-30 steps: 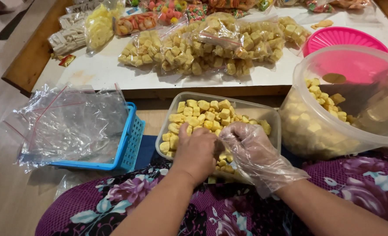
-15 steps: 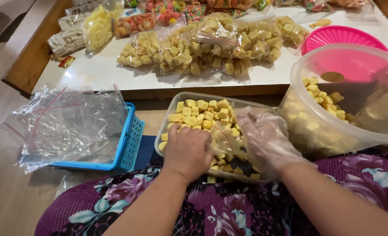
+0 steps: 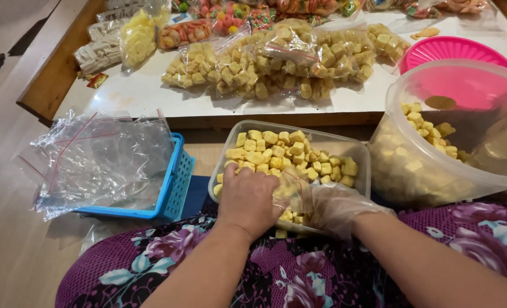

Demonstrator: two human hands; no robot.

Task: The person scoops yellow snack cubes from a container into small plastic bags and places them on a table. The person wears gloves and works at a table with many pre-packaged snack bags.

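Filling a small clear plastic bag (image 3: 290, 197) with yellow snack cubes (image 3: 276, 154) from the shallow clear rectangular tub (image 3: 362, 154): our bare left hand (image 3: 247, 199) grips its mouth at six o'clock; our gloved right hand (image 3: 336, 206) looks cupped, fingers hidden. Next, we judge, scooping more.

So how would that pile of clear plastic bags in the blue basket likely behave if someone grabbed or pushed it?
The clear plastic bags look thin and crumpled, so they would probably flop rather than hold shape. They spill loosely over the blue basket rim, so a push may slide several off together. Their glossy film suggests they are light and slippery, and one may be hard to separate.
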